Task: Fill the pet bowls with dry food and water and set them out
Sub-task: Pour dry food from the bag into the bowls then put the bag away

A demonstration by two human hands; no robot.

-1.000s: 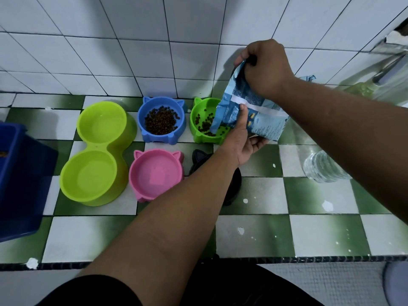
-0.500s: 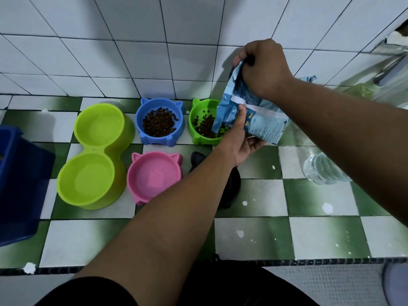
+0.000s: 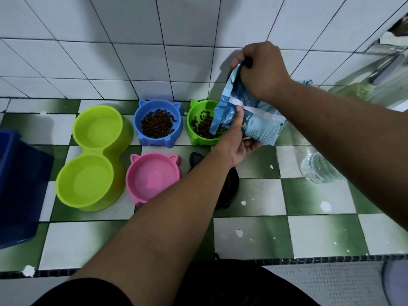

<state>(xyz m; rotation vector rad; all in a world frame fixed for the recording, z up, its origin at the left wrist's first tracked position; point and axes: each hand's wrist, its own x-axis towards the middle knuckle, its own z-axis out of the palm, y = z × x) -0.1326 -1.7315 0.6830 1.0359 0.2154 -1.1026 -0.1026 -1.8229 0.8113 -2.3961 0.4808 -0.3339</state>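
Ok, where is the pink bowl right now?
Head view, left of centre on the tiled counter: the pink bowl sits just in front of the blue bowl, between the lime double bowl on its left and the black bowl on its right.

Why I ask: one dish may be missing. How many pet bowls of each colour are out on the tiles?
Lime double bowl: 1
Blue bowl: 1
Green bowl: 1
Pink bowl: 1
Black bowl, partly hidden: 1
Total: 5
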